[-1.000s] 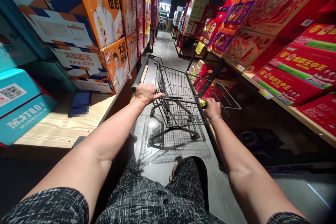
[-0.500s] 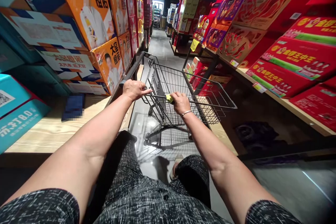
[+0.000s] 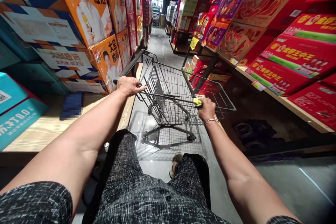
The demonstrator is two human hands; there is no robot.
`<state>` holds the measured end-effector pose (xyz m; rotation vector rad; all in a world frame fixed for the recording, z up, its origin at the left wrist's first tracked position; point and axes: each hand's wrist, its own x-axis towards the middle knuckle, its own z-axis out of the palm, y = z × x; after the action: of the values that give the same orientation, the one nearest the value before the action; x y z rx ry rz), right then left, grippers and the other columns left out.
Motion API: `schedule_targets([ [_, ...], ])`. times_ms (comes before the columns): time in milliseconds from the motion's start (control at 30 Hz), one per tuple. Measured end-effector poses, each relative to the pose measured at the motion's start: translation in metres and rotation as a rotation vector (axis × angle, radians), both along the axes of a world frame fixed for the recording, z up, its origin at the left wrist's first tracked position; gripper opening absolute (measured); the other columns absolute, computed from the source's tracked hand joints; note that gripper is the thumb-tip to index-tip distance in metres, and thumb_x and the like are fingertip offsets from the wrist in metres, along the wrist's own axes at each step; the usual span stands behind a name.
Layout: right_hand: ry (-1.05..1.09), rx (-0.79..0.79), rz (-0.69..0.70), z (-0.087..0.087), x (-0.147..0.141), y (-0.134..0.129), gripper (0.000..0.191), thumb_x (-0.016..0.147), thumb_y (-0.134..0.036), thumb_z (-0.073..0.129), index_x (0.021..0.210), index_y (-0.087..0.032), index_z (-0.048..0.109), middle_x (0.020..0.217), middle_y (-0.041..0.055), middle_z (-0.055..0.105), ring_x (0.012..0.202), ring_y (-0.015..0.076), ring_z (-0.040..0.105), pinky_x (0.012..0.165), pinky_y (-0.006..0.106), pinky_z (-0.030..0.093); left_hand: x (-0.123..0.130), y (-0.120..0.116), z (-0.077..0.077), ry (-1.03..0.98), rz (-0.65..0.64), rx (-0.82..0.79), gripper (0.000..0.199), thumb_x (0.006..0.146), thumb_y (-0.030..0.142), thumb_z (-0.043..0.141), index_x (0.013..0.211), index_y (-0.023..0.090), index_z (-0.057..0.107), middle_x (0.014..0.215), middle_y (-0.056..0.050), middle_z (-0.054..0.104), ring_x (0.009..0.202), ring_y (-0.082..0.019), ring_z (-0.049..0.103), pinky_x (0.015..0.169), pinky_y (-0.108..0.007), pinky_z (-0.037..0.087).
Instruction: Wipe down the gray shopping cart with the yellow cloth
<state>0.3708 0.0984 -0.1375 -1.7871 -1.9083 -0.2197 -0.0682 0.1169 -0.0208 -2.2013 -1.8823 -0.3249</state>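
Both hands grip the cart (image 3: 181, 98): left hand (image 3: 128, 85) closed on the black handle (image 3: 131, 65), right hand (image 3: 207, 109) closed on the rear rim, a yellow cloth (image 3: 197, 102) under its fingers. Basket ahead of the fingers holds nothing visible; wiping looks partway at most. Grey floor (image 3: 164, 47) runs forward between box-laden shelves (image 3: 286, 103), dim overhead.
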Motion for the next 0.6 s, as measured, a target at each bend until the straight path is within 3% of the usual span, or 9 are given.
schedule_targets([
  [167, 0.010, 0.240, 0.483, -0.012, -0.128, 0.008, 0.036, 0.094, -0.019, 0.058, 0.126, -0.028, 0.072, 0.132, 0.0084, 0.065, 0.121, 0.0271, 0.052, 0.104, 0.045, 0.047, -0.001, 0.000, 0.004, 0.025, 0.044, -0.028, 0.052, 0.089, 0.068, 0.052, 0.073, 0.024, 0.072, 0.087, -0.004, 0.078, 0.086, -0.024, 0.070, 0.062, -0.032, 0.026],
  [233, -0.100, 0.233, 0.637, -0.024, -0.167, 0.010, 0.034, 0.099, -0.022, 0.056, 0.127, -0.035, 0.072, 0.134, 0.0038, 0.066, 0.124, 0.0256, 0.051, 0.109, 0.044, 0.046, -0.002, 0.000, 0.004, 0.038, 0.054, -0.020, 0.051, 0.089, 0.068, 0.052, 0.072, 0.024, 0.072, 0.086, -0.003, 0.078, 0.085, -0.023, 0.069, 0.061, -0.032, 0.025],
  [300, -0.221, 0.175, 0.716, -0.043, -0.187, 0.010, 0.038, 0.101, -0.021, 0.054, 0.130, -0.039, 0.070, 0.136, 0.0006, 0.066, 0.123, 0.0245, 0.052, 0.107, 0.044, 0.046, -0.005, 0.001, 0.004, 0.048, 0.065, -0.014, 0.050, 0.089, 0.068, 0.052, 0.071, 0.025, 0.071, 0.086, -0.002, 0.079, 0.084, -0.022, 0.069, 0.061, -0.032, 0.024],
  [433, -0.330, 0.085, 0.747, -0.103, -0.175, 0.000, 0.042, 0.097, -0.013, 0.057, 0.126, -0.039, 0.071, 0.132, -0.0007, 0.069, 0.112, 0.0223, 0.056, 0.091, 0.038, 0.049, -0.016, 0.007, 0.002, 0.043, 0.055, -0.014, 0.050, 0.089, 0.068, 0.053, 0.071, 0.025, 0.071, 0.085, -0.003, 0.077, 0.085, -0.023, 0.069, 0.062, -0.033, 0.027],
  [533, -0.307, 0.073, 0.751, -0.144, -0.148, -0.015, 0.031, 0.086, -0.007, 0.066, 0.099, -0.034, 0.076, 0.112, 0.0001, 0.074, 0.101, 0.0202, 0.057, 0.083, 0.036, 0.046, -0.027, 0.010, 0.001, 0.018, 0.021, -0.015, 0.050, 0.089, 0.067, 0.054, 0.071, 0.024, 0.072, 0.084, -0.004, 0.075, 0.087, -0.025, 0.069, 0.065, -0.035, 0.031],
  [600, -0.274, 0.072, 0.729, -0.158, -0.138, -0.023, 0.022, 0.083, -0.008, 0.069, 0.083, -0.030, 0.074, 0.098, 0.0010, 0.074, 0.091, 0.0186, 0.057, 0.078, 0.035, 0.045, -0.030, 0.010, -0.001, -0.011, -0.002, -0.027, 0.047, 0.089, 0.064, 0.055, 0.072, 0.023, 0.072, 0.084, -0.006, 0.073, 0.089, -0.028, 0.068, 0.071, -0.037, 0.036],
])
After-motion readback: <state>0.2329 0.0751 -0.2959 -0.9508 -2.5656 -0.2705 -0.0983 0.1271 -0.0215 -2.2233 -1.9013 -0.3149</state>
